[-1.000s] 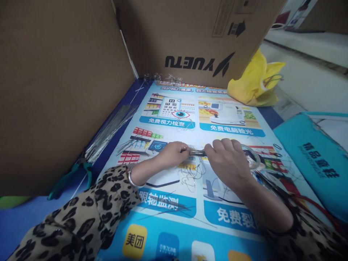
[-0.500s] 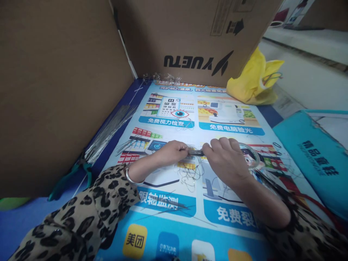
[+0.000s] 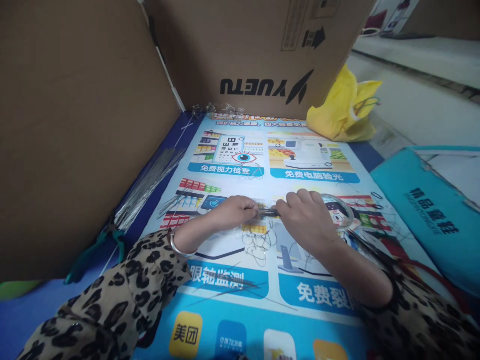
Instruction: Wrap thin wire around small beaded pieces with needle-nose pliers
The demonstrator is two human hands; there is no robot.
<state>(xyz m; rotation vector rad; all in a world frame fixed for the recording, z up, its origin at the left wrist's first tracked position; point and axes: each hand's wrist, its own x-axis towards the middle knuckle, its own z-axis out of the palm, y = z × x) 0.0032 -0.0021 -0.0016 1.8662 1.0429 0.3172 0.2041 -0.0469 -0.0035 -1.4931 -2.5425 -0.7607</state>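
Note:
Over the middle of the printed poster my two hands meet. My right hand (image 3: 305,215) is closed around pliers (image 3: 268,212), whose narrow metal jaws point left; their handles are hidden in the palm. My left hand (image 3: 234,212), with a silver bangle at the wrist, pinches thin wire at the jaw tips; the fingers hide most of it. Just below the jaws, thin wire loops (image 3: 260,242) lie tangled on the poster. A bundle of straight wires (image 3: 144,187) rests to the left, near teal-handled pliers (image 3: 99,247).
Tall cardboard panels (image 3: 86,125) stand at the left and back. Small twisted wire pieces (image 3: 217,109) lie along the back panel. A yellow bag (image 3: 343,110) is at the back right, a teal box (image 3: 423,210) at the right. A clear ring-shaped roll (image 3: 350,212) lies beyond my right hand.
The view has shifted slightly. The tool's jaws between my hands are turned a little and look thinner. Both hands keep nearly the same place and grip.

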